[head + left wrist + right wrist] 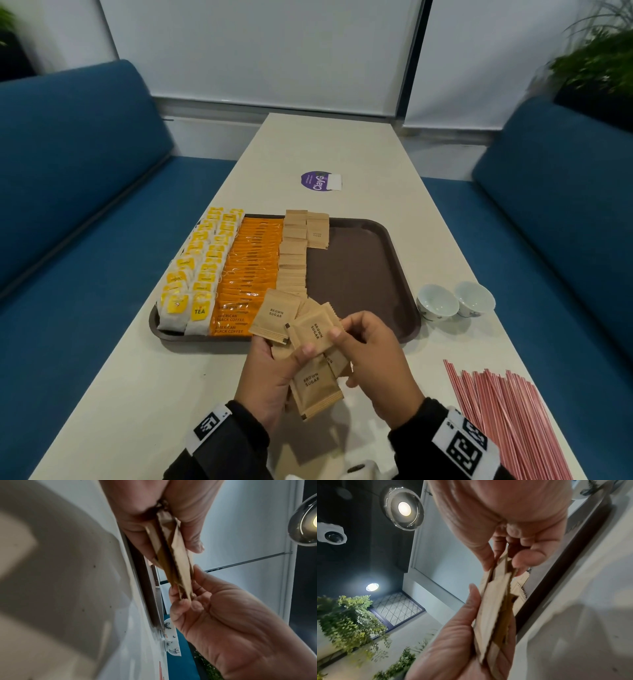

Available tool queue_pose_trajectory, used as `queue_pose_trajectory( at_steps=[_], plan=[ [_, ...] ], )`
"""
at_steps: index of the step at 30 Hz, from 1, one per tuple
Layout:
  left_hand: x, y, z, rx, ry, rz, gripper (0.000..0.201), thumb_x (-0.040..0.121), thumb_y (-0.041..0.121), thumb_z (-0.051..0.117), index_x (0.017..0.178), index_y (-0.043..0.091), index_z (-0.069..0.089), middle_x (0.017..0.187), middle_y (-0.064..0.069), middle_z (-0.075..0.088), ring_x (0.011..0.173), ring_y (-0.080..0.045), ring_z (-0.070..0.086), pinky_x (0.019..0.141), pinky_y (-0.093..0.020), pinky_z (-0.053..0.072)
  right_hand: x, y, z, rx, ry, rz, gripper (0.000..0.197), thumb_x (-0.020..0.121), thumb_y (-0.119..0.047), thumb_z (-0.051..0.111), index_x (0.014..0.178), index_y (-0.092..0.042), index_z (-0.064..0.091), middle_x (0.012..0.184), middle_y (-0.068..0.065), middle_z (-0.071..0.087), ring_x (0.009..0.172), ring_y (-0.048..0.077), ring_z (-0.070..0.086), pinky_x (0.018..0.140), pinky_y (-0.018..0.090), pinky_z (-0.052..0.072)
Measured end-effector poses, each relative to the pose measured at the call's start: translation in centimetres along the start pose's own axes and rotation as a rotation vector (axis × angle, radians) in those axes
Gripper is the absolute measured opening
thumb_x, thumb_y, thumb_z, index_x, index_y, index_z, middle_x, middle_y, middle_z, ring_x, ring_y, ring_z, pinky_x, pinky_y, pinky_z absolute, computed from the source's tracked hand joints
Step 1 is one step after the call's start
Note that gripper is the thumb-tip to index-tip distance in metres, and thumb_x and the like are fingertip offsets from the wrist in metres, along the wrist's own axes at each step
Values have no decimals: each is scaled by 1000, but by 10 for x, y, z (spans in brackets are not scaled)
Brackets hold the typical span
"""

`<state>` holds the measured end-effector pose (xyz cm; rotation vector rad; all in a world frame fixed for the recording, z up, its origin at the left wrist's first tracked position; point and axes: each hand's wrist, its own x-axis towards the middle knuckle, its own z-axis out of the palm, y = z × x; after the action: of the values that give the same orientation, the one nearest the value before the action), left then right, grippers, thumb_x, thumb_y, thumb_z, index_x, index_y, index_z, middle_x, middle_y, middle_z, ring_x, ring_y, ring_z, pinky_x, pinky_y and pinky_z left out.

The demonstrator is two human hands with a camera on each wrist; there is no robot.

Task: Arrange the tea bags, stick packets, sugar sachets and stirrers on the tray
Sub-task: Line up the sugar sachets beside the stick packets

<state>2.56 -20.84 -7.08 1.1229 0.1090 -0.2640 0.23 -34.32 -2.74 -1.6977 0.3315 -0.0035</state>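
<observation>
**Operator:** Holding a fanned bunch of brown sugar sachets point(310, 346) — what is the correct procedure here?

**Guide:** Confirm your grip first. Your left hand point(265, 380) is curled around the bunch from below, thumb across the top sachet. Your right hand point(373, 356) pinches the upper edges of the same bunch between thumb and fingers point(184, 603). Both hands are together, clamped on the sachets, just above the near edge of the tray point(359, 274).

**Operator:** Where do they go?

**Guide:** The tea bags point(200, 270) fill the left columns and the orange stick packets point(251, 270) sit beside them. One sachet column point(294, 260) runs front to back, and a second column has only a short start at the far rim. You probably continue that second column toward yourself.

**Operator:** How do you do it well?

**Guide:** Square the bunch before release; it is splayed at several angles now. Tap the edges level, keep the print facing up, and peel one sachet at a time with your right hand. Overlap each one evenly, touching the first column. Paper sachets slide easily, so lay them down instead of dropping them.

**Operator:** And the stirrers point(503, 414)?

**Guide:** They lie on the surface point(144, 394) at your right, off the tray. Leave the bare right portion of the tray for them.
</observation>
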Motion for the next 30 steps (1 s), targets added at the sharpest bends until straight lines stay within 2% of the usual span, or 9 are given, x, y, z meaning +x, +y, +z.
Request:
queue_pose_trajectory(
  at_steps=[4, 6, 10, 15, 21, 23, 26, 28, 30],
  plan=[
    [2, 6, -3, -35, 15, 5, 58, 59, 9, 69, 112, 25, 54, 100, -1, 72, 98, -28, 66, 76, -47, 54, 4, -7, 1, 94, -64, 67, 11, 94, -12, 55, 85, -14, 48, 82, 4, 61, 51, 6, 59, 40, 25, 43],
    [4, 10, -6, -44, 25, -4, 57, 60, 7, 69, 112, 25, 54, 107, -6, 69, 102, -32, 64, 79, -50, 53, 9, -11, 1, 112, -71, 90, 11, 95, -13, 53, 86, -14, 46, 84, 7, 60, 59, 13, 60, 40, 26, 45],
    [12, 15, -10, -47, 41, -16, 60, 58, 4, 69, 112, 23, 52, 109, -10, 67, 99, -31, 65, 72, -42, 55, 22, -17, -3, 17, 6, 57, 13, 93, -12, 54, 82, -15, 48, 90, 13, 63, 74, 20, 60, 44, 21, 44],
    [14, 13, -12, -37, 20, -48, 60, 58, 2, 70, 113, 20, 53, 103, -8, 70, 89, -25, 69, 64, -34, 57, 44, -37, -17, 79, 55, 77, 11, 97, -15, 50, 86, -13, 48, 78, 7, 63, 48, 10, 55, 34, 19, 33],
    [13, 17, -14, -29, -38, -113, 59, 59, 2, 71, 112, 19, 55, 98, -9, 72, 84, -28, 71, 60, -35, 58, 120, -64, -25, -165, 141, -38, 14, 93, -2, 51, 93, -15, 49, 92, 6, 60, 61, 12, 61, 39, 18, 40],
    [15, 21, -17, -13, -52, -112, 59, 58, 4, 72, 112, 20, 55, 98, -9, 73, 86, -28, 71, 64, -37, 58, 158, -68, -20, -289, 148, -53, 17, 89, 0, 58, 92, -15, 51, 90, 6, 59, 66, 14, 59, 45, 19, 43],
    [17, 30, -24, 0, -48, -107, 61, 56, 6, 73, 111, 21, 55, 98, -8, 73, 88, -28, 70, 66, -37, 57, 207, -65, -8, -433, 180, -36, 20, 81, -1, 66, 92, -14, 56, 99, 9, 62, 90, 23, 61, 72, 32, 54],
    [20, 35, -30, 0, -32, -102, 62, 54, 6, 73, 112, 20, 55, 98, -9, 73, 88, -29, 70, 66, -38, 56, 230, -61, 0, -505, 176, 7, 21, 81, 0, 67, 97, -12, 59, 109, 12, 63, 102, 26, 61, 89, 38, 52],
    [21, 39, -36, -13, -16, -98, 63, 53, 5, 73, 112, 19, 55, 100, -12, 72, 90, -31, 69, 69, -39, 55, 246, -56, 6, -600, 151, 34, 23, 82, -4, 67, 105, -8, 62, 115, 13, 63, 107, 27, 60, 93, 35, 50]
  ],
)
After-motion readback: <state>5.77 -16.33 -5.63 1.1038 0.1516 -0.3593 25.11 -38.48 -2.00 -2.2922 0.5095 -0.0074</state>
